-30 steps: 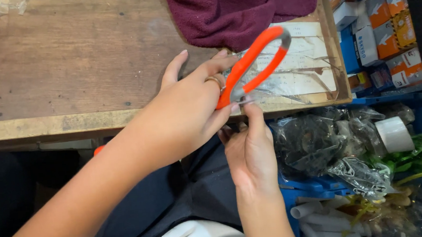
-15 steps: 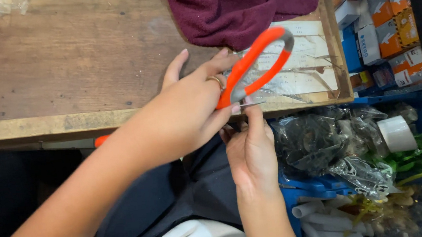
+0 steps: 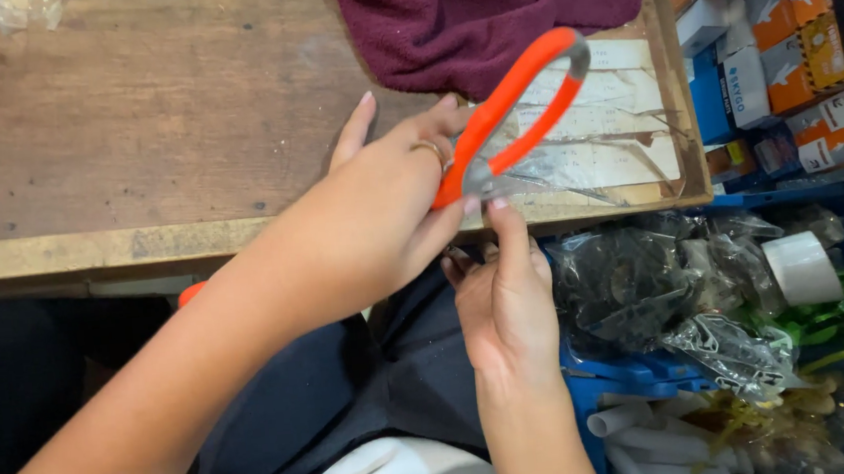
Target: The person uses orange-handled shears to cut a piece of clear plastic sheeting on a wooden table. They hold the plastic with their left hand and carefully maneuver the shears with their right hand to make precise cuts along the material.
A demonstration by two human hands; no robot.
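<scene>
Wooden, worn and scratched tabletop [image 3: 132, 119] across the left, pale front edge running along the near side. Left hand [image 3: 380, 210] closed around the lower end of an orange-handled metal tool with a long loop-shaped grip [image 3: 512, 109], thumb and fingers wrapped about its base, a ring on one finger. Long axis of that tool slanting up and to the right, away from the body, looped end high over the table's right edge; grey metal showing inside the loop and at the pinched base. Just below, right hand [image 3: 507, 300] raised from the lap, fingertips pressed up against the tool's base and the crinkled clear plastic film [image 3: 587, 164] there; whether anything small sits pinched between those fingers, cannot tell. Left hand the nearer, already gripping. Behind, a dark maroon towel [image 3: 495, 11]. Further right, stacked small cardboard boxes in orange, blue and white [image 3: 768, 39], bags of dark parts in clear plastic [image 3: 647, 289], a white tape roll [image 3: 802, 267].
</scene>
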